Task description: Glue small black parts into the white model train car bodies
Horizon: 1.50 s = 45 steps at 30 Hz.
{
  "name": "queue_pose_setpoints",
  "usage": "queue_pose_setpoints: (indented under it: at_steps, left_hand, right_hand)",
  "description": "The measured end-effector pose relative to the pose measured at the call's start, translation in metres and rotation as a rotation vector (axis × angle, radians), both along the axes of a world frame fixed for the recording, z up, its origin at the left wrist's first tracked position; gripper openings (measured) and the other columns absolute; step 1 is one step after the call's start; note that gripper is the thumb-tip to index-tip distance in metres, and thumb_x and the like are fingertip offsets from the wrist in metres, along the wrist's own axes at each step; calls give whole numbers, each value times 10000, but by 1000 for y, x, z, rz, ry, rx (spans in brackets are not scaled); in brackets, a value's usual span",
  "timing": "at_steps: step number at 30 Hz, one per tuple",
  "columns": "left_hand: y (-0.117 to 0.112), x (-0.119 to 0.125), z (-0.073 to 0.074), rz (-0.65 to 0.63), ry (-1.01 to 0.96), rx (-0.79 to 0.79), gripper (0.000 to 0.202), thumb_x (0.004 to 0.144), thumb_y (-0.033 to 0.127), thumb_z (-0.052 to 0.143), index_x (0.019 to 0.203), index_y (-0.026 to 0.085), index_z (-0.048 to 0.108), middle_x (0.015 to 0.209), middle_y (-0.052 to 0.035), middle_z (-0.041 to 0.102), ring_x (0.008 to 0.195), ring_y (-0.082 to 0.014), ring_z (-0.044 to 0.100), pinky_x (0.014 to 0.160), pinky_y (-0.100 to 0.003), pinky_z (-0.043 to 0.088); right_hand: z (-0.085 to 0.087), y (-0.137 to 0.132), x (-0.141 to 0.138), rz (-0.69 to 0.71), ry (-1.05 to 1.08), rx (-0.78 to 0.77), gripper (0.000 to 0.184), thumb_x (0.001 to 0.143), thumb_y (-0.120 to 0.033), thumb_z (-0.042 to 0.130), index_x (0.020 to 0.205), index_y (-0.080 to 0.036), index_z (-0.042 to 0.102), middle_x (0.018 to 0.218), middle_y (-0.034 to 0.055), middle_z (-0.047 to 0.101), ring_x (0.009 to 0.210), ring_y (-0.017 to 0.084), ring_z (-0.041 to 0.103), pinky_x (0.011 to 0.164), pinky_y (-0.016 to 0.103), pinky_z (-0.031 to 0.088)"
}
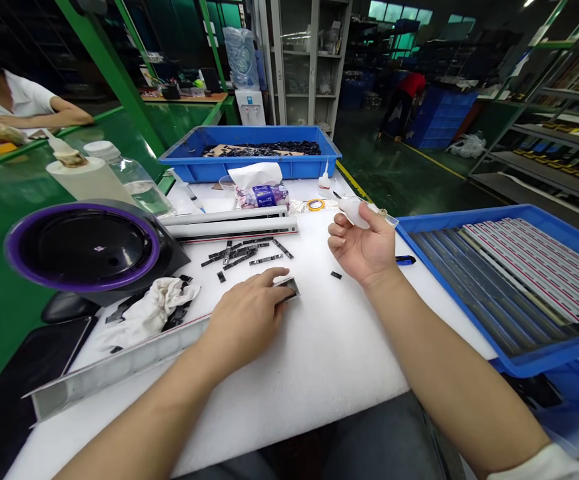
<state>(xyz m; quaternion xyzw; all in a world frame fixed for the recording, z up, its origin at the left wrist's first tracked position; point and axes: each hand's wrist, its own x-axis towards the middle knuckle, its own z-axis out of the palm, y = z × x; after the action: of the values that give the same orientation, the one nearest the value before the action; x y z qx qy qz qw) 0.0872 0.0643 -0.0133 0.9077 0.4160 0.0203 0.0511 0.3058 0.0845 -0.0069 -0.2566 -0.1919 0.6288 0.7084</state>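
The left hand (246,313) lies over the near-centre end of the white rail (119,373), which runs from the lower left of the frame to the middle; a finger or thumb sits at the channel's mouth, but I cannot tell whether the hand grips or only presses. The right hand (364,250), right of centre, is closed around a white applicator (356,212), its dark tip pointing up and left, well apart from the rail.

To work well here, keep the rail pinned flat so that it cannot roll or slide, keep fingertips off the spot that the tip must reach, and squeeze lightly, since such a soft-looking body probably gives freely. The loose black piece (336,275) between the hands could get knocked, so steer the wrist around it.

The left hand and forearm hide much of the rail's right half, including whatever lies inside the channel there. The right fingers cover the applicator's middle, and its clear rear end is hard to make out. Whether anything is at the tip is too small to tell.
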Motion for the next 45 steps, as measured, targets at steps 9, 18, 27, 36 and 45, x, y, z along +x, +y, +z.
queue_pose_setpoints:
  at_steps: [9,18,27,36,45]
  left_hand:
    - [7,-2,2,-5,-79,-47,335,912,297,396,1106,324,668,1362,57,571,1109,-209,619,847,-332,525]
    - [5,2,-4,42,-48,47,316,895,292,435,1051,337,706,1335,67,592,1041,-215,650,769,-339,534]
    - [5,3,-2,65,-82,4,285,892,302,457,1023,372,701,1380,121,547,1005,-180,658,692,-306,511]
    - [7,3,-2,79,-91,-36,244,876,300,468,999,356,671,1379,120,544,1040,-180,643,696,-297,494]
    - [10,3,-4,77,-79,-41,226,879,329,468,983,379,662,1366,145,542,1004,-168,646,685,-294,480]
  right_hand:
    - [-21,9,-15,-41,-692,-44,381,637,-357,807,929,-176,640,839,15,714,700,104,621,576,193,459]
    - [-28,12,-15,-32,-812,14,369,728,-361,753,1027,-192,618,832,10,720,718,126,678,628,226,532]
    - [-6,-1,-9,85,-371,89,326,698,-343,700,896,-207,480,654,-21,666,452,62,453,436,172,303]
    - [-3,-2,-5,150,-195,75,227,714,-284,684,823,-197,505,610,-27,616,451,55,405,428,175,242]
    - [-6,-2,-6,145,-222,50,264,710,-313,715,841,-192,521,685,5,666,488,72,478,470,186,330]
